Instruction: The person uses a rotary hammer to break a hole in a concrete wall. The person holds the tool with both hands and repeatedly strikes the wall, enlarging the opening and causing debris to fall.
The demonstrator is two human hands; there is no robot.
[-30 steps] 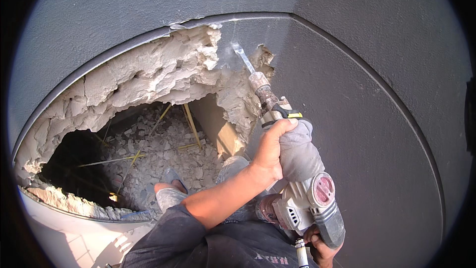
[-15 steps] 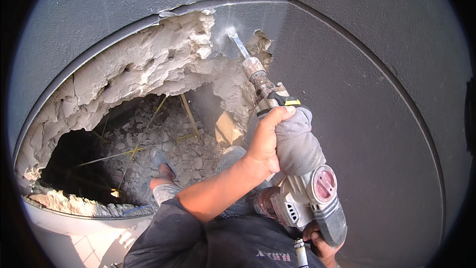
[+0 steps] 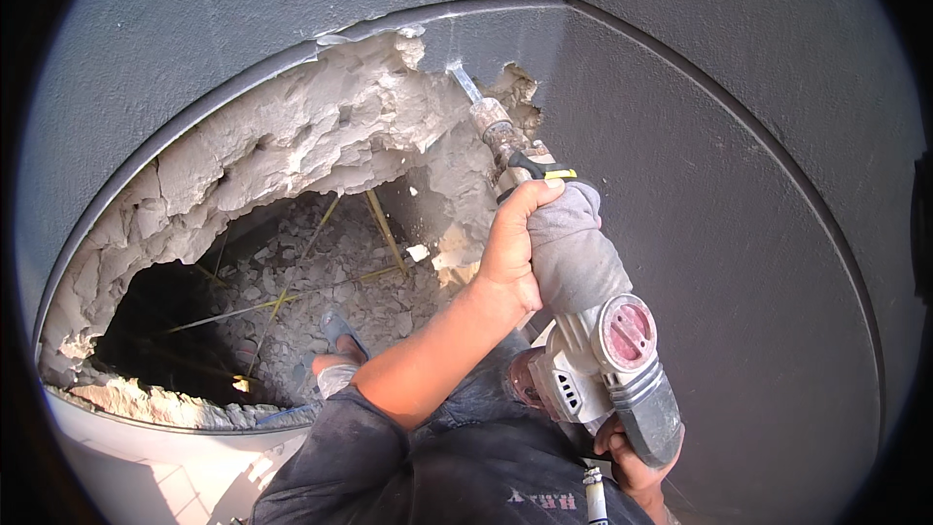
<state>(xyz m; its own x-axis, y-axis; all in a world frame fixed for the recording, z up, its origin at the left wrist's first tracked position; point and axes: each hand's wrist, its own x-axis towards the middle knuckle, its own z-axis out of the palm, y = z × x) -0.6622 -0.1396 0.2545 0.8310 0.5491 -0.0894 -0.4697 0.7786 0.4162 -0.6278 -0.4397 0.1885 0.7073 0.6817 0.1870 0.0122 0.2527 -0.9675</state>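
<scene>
A demolition hammer (image 3: 583,331) slants up across the middle, held in both my hands. My left hand (image 3: 515,238) is wrapped round its front part, just behind the collar, against a grey cloth covering the barrel. Low at the right, my right hand (image 3: 637,472) closes on the rear handle, its fingers partly hidden behind the dark grip. The flat steel chisel (image 3: 465,84) has its tip against the dark grey wall (image 3: 515,34), with a little dust there. Left of the chisel runs a broken, pale masonry edge (image 3: 282,136). Loose fragments (image 3: 418,253) hang in the air below it.
A raised curved trim (image 3: 437,10) frames the broken opening. Rubble (image 3: 379,301) covers the floor inside, crossed by thin yellowish strips (image 3: 382,224). My sandalled foot (image 3: 342,331) stands on rubble. Smooth dark wall (image 3: 739,262) extends right. A white cigarette-like stick (image 3: 595,496) juts in below.
A piece of wall left of and below the chisel has broken away, baring more pale masonry, and bits are falling. My hands and the hammer have shifted slightly, with the grip kept.
</scene>
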